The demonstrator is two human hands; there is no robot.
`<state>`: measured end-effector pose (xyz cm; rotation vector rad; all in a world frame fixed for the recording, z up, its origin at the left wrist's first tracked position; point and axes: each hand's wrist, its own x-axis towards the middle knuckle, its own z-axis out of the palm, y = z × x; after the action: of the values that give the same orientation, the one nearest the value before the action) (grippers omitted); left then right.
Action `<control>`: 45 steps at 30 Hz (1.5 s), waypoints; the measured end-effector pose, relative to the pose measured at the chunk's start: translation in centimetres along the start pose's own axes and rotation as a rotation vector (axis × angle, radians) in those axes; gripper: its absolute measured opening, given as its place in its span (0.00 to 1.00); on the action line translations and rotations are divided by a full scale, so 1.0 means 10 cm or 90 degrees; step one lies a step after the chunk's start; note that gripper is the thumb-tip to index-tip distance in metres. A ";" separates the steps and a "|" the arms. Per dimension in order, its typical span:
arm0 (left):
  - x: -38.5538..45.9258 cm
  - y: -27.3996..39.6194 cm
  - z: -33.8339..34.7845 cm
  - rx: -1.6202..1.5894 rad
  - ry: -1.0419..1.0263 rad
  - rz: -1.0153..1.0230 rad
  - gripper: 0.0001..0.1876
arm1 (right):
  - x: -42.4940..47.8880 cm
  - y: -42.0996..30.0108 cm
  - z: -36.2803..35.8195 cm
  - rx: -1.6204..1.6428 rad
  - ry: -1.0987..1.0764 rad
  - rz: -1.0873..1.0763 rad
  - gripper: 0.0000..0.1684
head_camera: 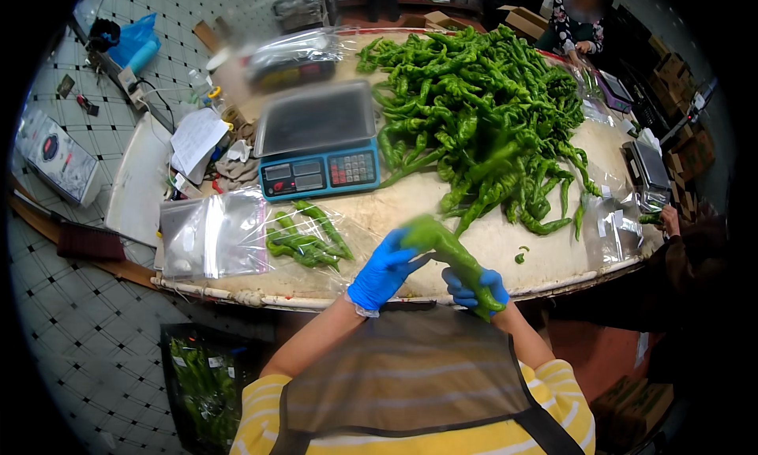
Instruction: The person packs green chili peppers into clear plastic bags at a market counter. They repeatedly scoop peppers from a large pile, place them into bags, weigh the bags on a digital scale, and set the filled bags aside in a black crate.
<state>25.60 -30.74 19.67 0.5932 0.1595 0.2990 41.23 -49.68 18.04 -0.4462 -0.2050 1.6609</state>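
Observation:
Long green peppers [453, 251] are in front of my apron, between my two blue-gloved hands. My right hand [462, 289] is closed around their lower part, and the tips stick out below it. At the upper, blurred end, the fingers of my left hand [382, 271] are against the peppers. How many are held is hard to tell. To the left, several green peppers [308, 239] lie on a clear plastic bag [361, 230] on the table. Beyond my hands rises a large heap of green peppers [474, 111].
A blue digital scale [320, 171] with a flat metal pan stands left of the heap. A stack of clear bags [213, 236] lies at the front left. Another person's hand [670, 221] is by a second scale [648, 165]; a further person [577, 29] is at the far right.

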 end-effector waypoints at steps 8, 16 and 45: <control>-0.01 -0.09 -0.27 0.068 0.127 0.029 0.18 | 0.10 0.00 0.35 -0.385 0.221 -0.055 0.48; -0.35 0.08 0.13 0.740 0.306 0.018 0.22 | -0.28 -0.19 0.14 -0.381 0.219 0.029 0.44; -0.66 -0.08 -0.42 1.425 0.313 0.147 0.43 | 0.89 0.52 -0.04 -0.501 0.202 0.065 0.37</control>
<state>18.56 -31.26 16.22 2.7639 0.9447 0.3956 35.86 -41.77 14.19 -1.3162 -0.6103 1.5343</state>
